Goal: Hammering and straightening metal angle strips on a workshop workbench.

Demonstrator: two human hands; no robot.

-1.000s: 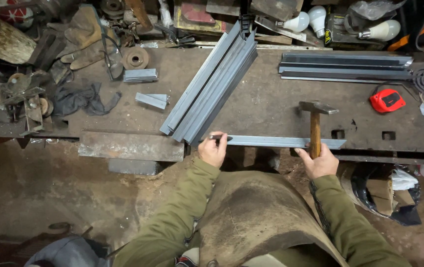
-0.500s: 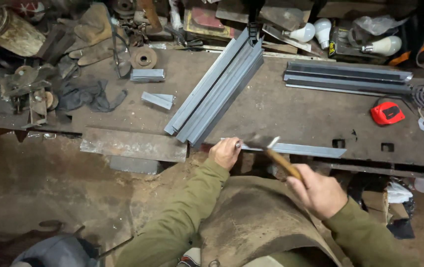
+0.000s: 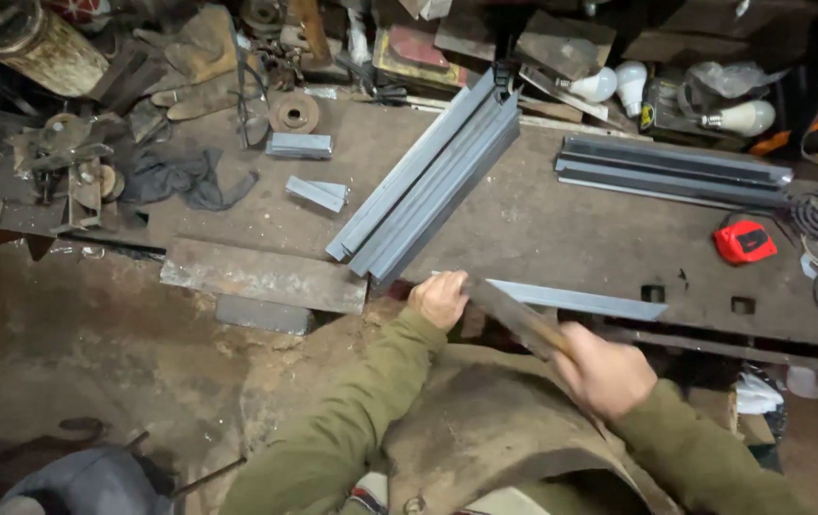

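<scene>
**Bench inventory, left to right: two hands on one steel strip**

1. Rusted flat steel plate [image 3: 261, 275], lying at the near edge of the dark metal workbench [image 3: 562, 229]. Untouched.

2. Two short grey steel offcuts [image 3: 299, 145], behind the plate and well apart from my hands.

3. Bundle of long grey steel angle bars [image 3: 428, 181], running diagonally from the far centre of the bench down toward the near edge. Its lower end stops just beyond my left hand.

4. Left hand [image 3: 439, 298], closed in a loose fist over the left end of the thin grey flat steel strip [image 3: 581, 299], pinning it at the bench edge.

5. The strip itself: long axis runs left to right along the near edge, stretching from the left hand toward the right. It lies just ahead of both hands; the left is on it, the right is near but off it.

6. Right hand [image 3: 604, 370], wrapped fully round the wooden handle of a hammer [image 3: 514, 319]. The shaft slants up and left over the strip; the head is blurred, so I cannot tell whether it touches the steel.

7. Second stack of grey bars [image 3: 671, 172], far right, lying level.

8. Red tape measure [image 3: 743, 241], right of the strip, apart from it.
</scene>
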